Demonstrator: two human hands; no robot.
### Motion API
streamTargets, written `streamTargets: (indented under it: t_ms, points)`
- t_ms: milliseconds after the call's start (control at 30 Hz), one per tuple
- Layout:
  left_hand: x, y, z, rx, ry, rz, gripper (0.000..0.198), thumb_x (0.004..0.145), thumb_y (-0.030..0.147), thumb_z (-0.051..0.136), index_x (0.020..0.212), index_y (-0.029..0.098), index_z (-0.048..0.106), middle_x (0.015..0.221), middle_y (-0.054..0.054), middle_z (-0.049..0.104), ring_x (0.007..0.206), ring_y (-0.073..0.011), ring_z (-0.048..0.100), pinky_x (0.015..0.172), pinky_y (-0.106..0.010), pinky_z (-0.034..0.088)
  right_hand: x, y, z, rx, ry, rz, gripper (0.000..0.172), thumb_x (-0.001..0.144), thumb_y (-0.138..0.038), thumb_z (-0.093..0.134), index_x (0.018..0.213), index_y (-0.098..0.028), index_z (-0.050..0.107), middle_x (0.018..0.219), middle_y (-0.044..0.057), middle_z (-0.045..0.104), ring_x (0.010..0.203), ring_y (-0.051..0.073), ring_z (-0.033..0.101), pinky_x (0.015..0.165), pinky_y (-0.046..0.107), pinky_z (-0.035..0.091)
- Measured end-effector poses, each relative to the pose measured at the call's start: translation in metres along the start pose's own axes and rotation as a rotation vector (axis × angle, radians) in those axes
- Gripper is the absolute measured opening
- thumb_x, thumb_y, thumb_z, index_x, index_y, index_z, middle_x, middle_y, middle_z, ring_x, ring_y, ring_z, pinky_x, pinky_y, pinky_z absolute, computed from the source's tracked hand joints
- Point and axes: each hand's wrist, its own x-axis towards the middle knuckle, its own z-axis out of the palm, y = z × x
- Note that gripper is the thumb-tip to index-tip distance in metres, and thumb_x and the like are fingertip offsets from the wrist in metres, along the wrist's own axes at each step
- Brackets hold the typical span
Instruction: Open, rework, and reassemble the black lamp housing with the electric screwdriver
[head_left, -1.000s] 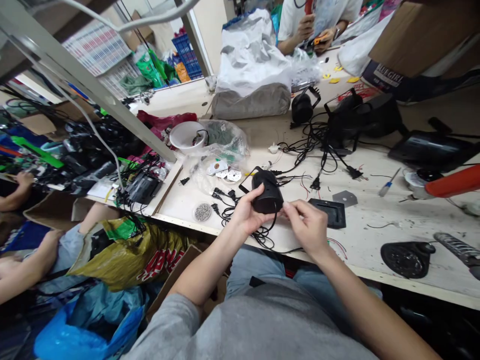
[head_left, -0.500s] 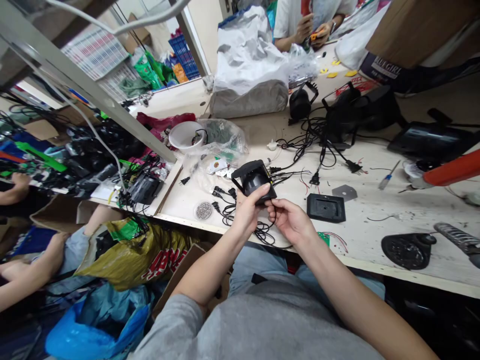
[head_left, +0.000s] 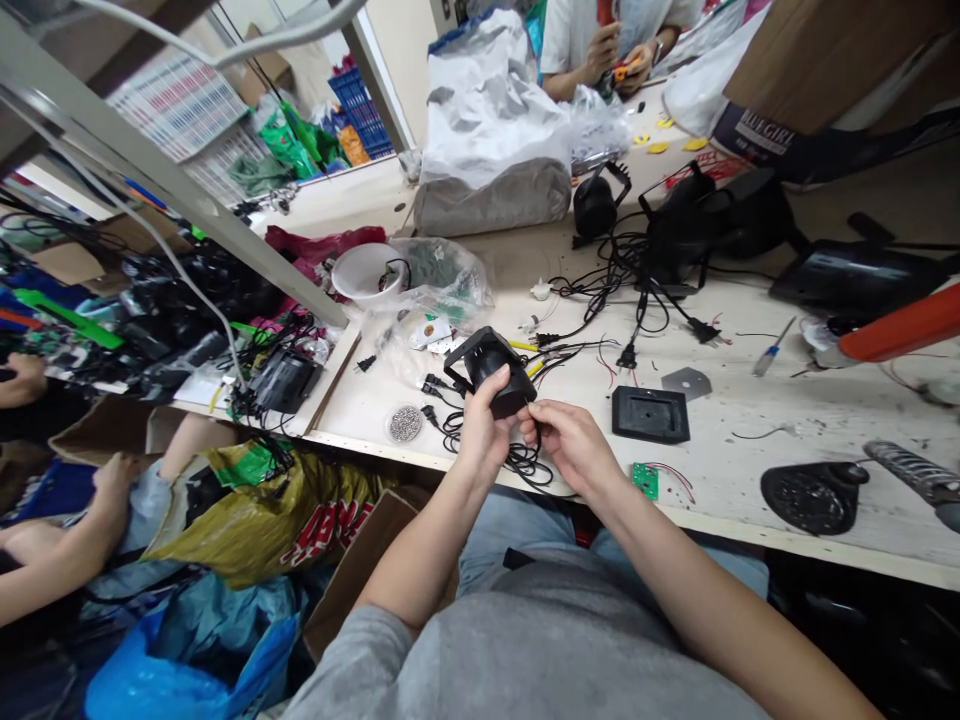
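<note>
A: Tipped up and swung leftward against a second ago, black lamp housing: open mouth and bracket on show now, closed back then
B: And right hand?
A: Drawn in. Well apart from the shell a second ago; touches its lower end now, thumb and forefinger pinched together, seemingly on black cord at the exit point
B: And left hand?
A: Clamped round the housing from below and behind, thumb over the near rim. Carries it alone, clear of workbench
B: Meaning for the handling?
A: Puts the inside in plain view and brings both hands onto one piece; reads as attention on the cord end, going by that pinch
B: Position against the hands?
A: Sits atop the left hand, just up and left of the right, above the bench's near edge, with cord loops dangling between both wrists
B: Nearby?
A: Right of the right hand, black square plate and green circuit board, near but untouched; left of the left hand, dish of screws
</note>
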Motion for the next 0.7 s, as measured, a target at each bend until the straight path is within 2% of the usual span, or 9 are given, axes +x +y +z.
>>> streamTargets:
  t_ms: [100,167,333,433,500,600,700]
  points:
    - [-0.003,-0.002,0.003,0.052,-0.045,0.027,0.053,0.056,0.056,0.085,0.075,0.018,0.053,0.048,0.004,0.051,0.033,-0.0092,0.043,0.036,-0.023,0.031,-0.001,0.002,0.003,0.011,0.032,-0.019,0.027,0.055,-0.038,0.079,0.062,-0.015,0.069,0.063,0.005,0.062,0.055,0.012,0.051,0.052,0.025,0.043]
    - [-0.004,-0.004,0.004,0.060,-0.032,0.052,0.052,0.054,0.052,0.087,0.076,0.017,0.054,0.049,0.005,0.052,0.034,-0.0081,0.043,0.037,-0.021,0.032,-0.001,0.003,0.004,0.011,0.048,-0.025,0.027,0.055,-0.040,0.076,0.061,-0.016,0.066,0.064,0.005,0.062,0.055,0.012,0.050,0.050,0.024,0.042]
    - [-0.002,-0.004,0.001,-0.025,0.051,0.118,0.046,0.051,0.038,0.088,0.079,0.014,0.062,0.065,0.001,0.063,0.052,-0.0108,0.057,0.052,-0.025,0.049,-0.001,0.001,-0.004,-0.088,0.066,-0.086,0.029,0.057,-0.045,0.076,0.059,-0.018,0.063,0.062,0.004,0.060,0.053,0.013,0.046,0.048,0.025,0.038]
    - [-0.001,-0.004,-0.002,-0.092,0.059,0.142,0.039,0.055,0.035,0.086,0.081,0.013,0.067,0.074,-0.001,0.068,0.064,-0.0136,0.063,0.063,-0.027,0.053,0.000,-0.003,-0.011,-0.195,0.103,-0.177,0.034,0.060,-0.047,0.083,0.061,-0.018,0.063,0.061,0.002,0.060,0.058,0.014,0.050,0.055,0.025,0.042]
    - [0.000,-0.006,-0.003,-0.147,0.068,0.192,0.037,0.056,0.032,0.086,0.083,0.014,0.069,0.077,0.000,0.069,0.070,-0.0133,0.066,0.071,-0.026,0.053,0.000,-0.004,-0.010,-0.294,0.155,-0.259,0.040,0.061,-0.052,0.085,0.073,-0.019,0.065,0.072,0.003,0.066,0.068,0.017,0.059,0.065,0.028,0.049]
    - [0.002,-0.010,-0.004,-0.204,0.084,0.264,0.036,0.053,0.028,0.087,0.082,0.015,0.071,0.080,0.001,0.071,0.075,-0.0116,0.067,0.078,-0.024,0.052,-0.001,-0.002,-0.003,-0.506,0.192,-0.369,0.059,0.065,-0.060,0.082,0.104,-0.021,0.064,0.094,0.007,0.072,0.086,0.025,0.068,0.078,0.036,0.056]
    - [0.003,-0.013,-0.004,-0.220,0.081,0.267,0.034,0.049,0.027,0.087,0.078,0.016,0.074,0.081,-0.001,0.073,0.077,-0.0139,0.068,0.081,-0.027,0.054,-0.003,0.002,0.005,-0.663,0.188,-0.495,0.063,0.071,-0.059,0.079,0.116,-0.020,0.061,0.109,0.012,0.071,0.094,0.028,0.069,0.087,0.041,0.057]
